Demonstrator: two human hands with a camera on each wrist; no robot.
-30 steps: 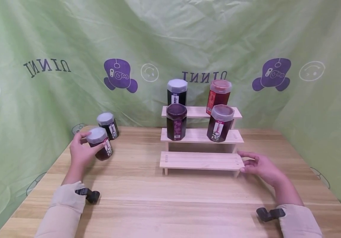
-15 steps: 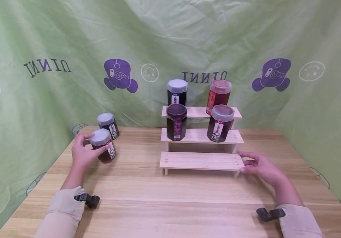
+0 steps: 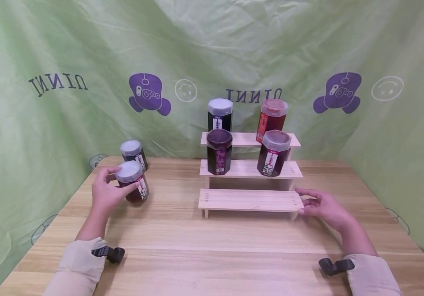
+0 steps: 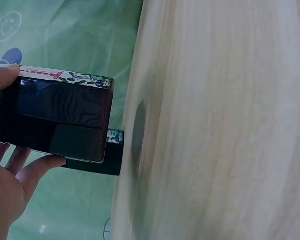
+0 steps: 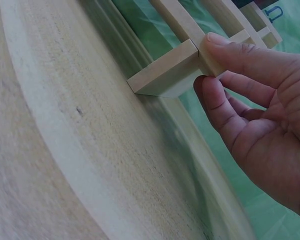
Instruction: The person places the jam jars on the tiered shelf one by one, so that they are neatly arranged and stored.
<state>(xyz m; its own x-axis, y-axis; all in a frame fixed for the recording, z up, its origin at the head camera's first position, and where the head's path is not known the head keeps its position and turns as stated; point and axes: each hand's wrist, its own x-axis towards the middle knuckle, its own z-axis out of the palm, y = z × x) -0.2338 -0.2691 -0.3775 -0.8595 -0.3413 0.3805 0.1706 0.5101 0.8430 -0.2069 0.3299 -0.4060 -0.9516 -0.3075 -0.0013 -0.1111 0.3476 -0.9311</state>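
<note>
My left hand [image 3: 107,191] grips a dark jar of jam-like contents [image 3: 137,195] with a whitish octagonal lid and a labelled side, thumb on one side and fingers on the other. In the left wrist view this jar [image 4: 55,117] hangs a little off the wooden table, lying sideways in the picture. A similar pale-lidded jar [image 3: 132,149] stands just behind it. At the right, my right hand [image 3: 324,209] pinches the right end of the lowest step [image 3: 250,200] of a three-step wooden display stand. The right wrist view shows thumb and forefinger [image 5: 215,92] at that board's corner.
Two jars stand on the middle step: a dark purple-lidded jar [image 3: 219,152] and a dark red jar [image 3: 274,154]. On the top step are a black jar [image 3: 220,113] and a red jar [image 3: 273,117]. A green printed curtain [image 3: 182,41] surrounds the wooden table [image 3: 212,255].
My left hand has shifted slightly right and toward me with the jar, which overlaps more of the jar behind. The right hand and the stand have stayed put.
</note>
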